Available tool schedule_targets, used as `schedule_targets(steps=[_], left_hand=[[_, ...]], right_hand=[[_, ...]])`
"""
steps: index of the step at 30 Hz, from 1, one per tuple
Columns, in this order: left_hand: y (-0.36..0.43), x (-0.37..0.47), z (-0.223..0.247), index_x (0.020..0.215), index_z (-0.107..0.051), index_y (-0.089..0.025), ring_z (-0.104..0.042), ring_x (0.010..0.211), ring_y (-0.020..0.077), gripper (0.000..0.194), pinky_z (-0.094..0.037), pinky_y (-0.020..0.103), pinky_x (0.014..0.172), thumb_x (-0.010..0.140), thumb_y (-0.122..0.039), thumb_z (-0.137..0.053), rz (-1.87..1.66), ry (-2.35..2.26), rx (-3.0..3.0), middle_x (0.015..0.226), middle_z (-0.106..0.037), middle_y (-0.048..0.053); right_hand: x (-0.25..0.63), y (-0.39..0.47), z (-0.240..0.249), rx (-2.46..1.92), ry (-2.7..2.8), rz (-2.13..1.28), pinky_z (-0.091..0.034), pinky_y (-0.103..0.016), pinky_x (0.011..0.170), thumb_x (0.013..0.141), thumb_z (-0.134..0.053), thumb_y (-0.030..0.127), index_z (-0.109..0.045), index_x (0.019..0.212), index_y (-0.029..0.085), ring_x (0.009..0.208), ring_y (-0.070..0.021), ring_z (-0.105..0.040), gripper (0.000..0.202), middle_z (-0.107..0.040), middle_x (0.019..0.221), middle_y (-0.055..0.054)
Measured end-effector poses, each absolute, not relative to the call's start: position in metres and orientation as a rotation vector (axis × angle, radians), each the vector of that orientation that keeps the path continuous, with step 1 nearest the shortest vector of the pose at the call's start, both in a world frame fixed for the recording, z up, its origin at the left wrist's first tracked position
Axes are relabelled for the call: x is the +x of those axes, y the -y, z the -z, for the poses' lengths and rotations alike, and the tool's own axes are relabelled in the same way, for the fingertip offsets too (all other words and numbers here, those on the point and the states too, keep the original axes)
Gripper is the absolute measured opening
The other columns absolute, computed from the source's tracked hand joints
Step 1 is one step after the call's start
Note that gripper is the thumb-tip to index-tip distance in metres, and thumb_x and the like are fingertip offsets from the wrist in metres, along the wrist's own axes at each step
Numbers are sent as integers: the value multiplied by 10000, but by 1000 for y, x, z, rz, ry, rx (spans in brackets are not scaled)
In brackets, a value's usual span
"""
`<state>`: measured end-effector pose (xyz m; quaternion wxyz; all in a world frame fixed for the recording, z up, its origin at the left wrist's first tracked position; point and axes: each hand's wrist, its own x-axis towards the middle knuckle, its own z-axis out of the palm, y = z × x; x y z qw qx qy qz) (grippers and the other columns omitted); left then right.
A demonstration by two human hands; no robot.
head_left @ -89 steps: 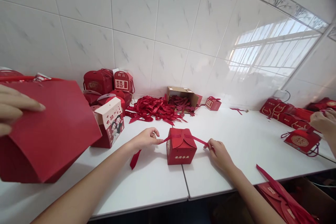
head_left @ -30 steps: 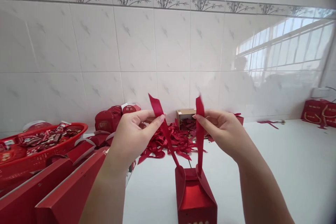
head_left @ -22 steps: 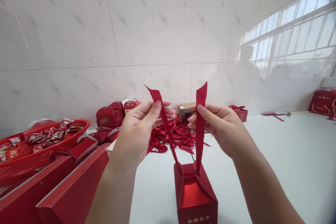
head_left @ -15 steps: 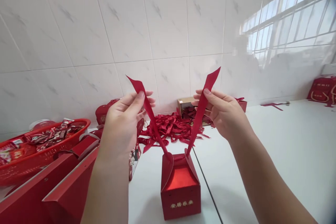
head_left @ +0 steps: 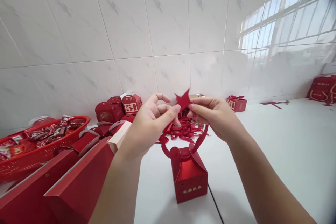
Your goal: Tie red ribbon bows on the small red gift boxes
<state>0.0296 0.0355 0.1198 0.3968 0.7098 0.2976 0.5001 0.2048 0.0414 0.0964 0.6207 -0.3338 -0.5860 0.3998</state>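
Observation:
A small red gift box (head_left: 191,182) with gold characters stands on the white table in front of me. A red ribbon (head_left: 201,139) runs through its curved top flaps and rises in a loop above it. My left hand (head_left: 160,120) pinches one ribbon end between thumb and finger, its other fingers bent. My right hand (head_left: 211,113) pinches the other end. Both ribbon tips (head_left: 183,98) meet and overlap between the hands. Behind them a pile of red ribbons (head_left: 185,129) lies on the table, partly hidden by my hands.
An orange-red basket (head_left: 86,121) of wrapped sweets stands at the left, with large red boxes (head_left: 78,178) in front. Finished-looking red boxes (head_left: 132,103) line the wall. A bow-tied box (head_left: 237,104) sits behind right, and red bags (head_left: 321,89) at far right.
My hands have come together from wide apart, bringing the two ribbon ends from a V shape to overlapping. The box has shifted slightly right and up in view.

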Motion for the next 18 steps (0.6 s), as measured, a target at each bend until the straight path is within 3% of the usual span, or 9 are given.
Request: schedule_targets(steps=[6, 9, 12, 18], left_hand=[[-32, 42, -117, 882, -419, -219, -618, 578, 134, 306, -464, 213, 525, 759, -278, -692, -1290, -806, 1733, 609, -654, -37], [-34, 41, -117, 967, -444, -215, -608, 580, 133, 330, -459, 210, 525, 756, -273, -690, -1250, -773, 1724, 598, -642, -41], [-37, 37, -119, 1028, -477, -195, -602, 606, 126, 304, -462, 211, 560, 781, -233, -649, -1177, -739, 1687, 608, -627, -39], [-45, 35, -119, 918, -553, -150, -610, 615, 112, 124, -493, 229, 620, 798, -177, -575, -1204, -607, 1401, 615, -578, -31]], right_hand=[[199, -30, -99, -534, 1628, -983, -408, -220, 518, 785, -645, 260, -717, 780, 175, 577, -86, -512, 111, -604, 649, 12], [198, -34, -97, -523, 1552, -962, -383, -201, 468, 831, -617, 354, -671, 713, 167, 508, -60, -452, 228, -576, 626, 19], [203, -41, -95, -537, 1532, -916, -385, -198, 443, 849, -590, 407, -669, 789, 172, 490, -61, -462, 255, -579, 637, 16], [228, -41, -95, -591, 1872, -297, -511, -290, 691, 899, -530, 259, -716, 978, 238, 814, -162, -630, 203, -685, 886, -35]])
